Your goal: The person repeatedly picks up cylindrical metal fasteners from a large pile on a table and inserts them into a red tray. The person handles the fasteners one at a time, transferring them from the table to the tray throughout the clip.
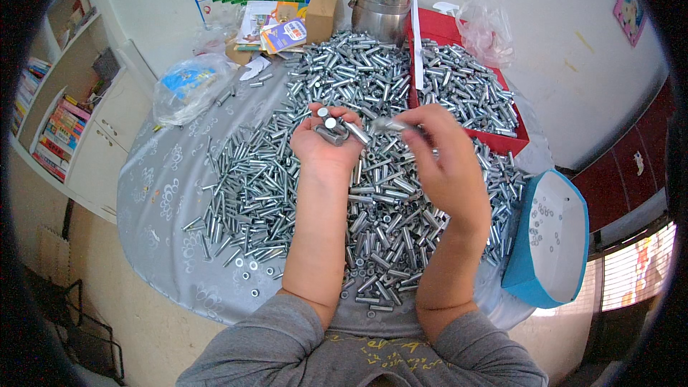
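My left hand [324, 150] is turned palm up with the fingers curled round several short shiny metal cylinders [356, 132]. Facing it, my right hand [450, 168] pinches a metal cylinder [387, 125] between thumb and fingers; motion smears this piece and the fingertips. Both hands are above a wide heap of similar metal cylinders [251, 193] that spreads over the middle of the table. Small ring-shaped washers [254, 292] lie at the heap's near left edge.
A red box [517, 145] full of metal cylinders stands at the back right. To the right is a blue bin [523, 276] with a few rings inside. A steel pot [383, 11], booklets [283, 34] and a plastic bag [188, 89] line the back of the grey-covered table [154, 208].
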Demonstrator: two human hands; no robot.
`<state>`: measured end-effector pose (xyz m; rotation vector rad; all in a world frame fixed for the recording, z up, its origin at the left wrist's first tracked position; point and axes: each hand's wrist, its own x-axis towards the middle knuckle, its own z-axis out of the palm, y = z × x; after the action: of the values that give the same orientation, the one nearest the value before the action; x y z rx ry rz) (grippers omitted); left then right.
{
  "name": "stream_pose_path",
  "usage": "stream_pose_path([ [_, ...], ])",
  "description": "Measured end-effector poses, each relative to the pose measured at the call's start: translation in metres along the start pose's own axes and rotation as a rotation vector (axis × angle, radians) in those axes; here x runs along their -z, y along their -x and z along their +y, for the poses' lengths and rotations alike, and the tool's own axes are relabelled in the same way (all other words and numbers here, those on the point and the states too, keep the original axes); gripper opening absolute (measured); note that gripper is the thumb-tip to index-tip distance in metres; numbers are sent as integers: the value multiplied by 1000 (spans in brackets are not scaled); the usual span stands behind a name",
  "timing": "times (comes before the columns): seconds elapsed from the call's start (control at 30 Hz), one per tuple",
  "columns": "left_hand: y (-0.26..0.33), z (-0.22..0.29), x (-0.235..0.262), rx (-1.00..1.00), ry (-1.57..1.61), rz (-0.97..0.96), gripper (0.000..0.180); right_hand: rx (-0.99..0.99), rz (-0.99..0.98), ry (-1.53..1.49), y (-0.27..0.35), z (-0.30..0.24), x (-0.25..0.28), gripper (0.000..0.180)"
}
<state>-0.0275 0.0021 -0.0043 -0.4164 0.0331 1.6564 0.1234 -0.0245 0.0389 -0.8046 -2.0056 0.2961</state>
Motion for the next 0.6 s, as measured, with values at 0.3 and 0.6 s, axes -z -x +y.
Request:
stream_pose_path([
  [0.3,-1,-1,-1,29,23,7,22,-442,129,-1130,-1,-3,18,25],
  [0.6,-2,-1,0,19,-10,0,21,-439,337,-862,-7,-5,7,24],
])
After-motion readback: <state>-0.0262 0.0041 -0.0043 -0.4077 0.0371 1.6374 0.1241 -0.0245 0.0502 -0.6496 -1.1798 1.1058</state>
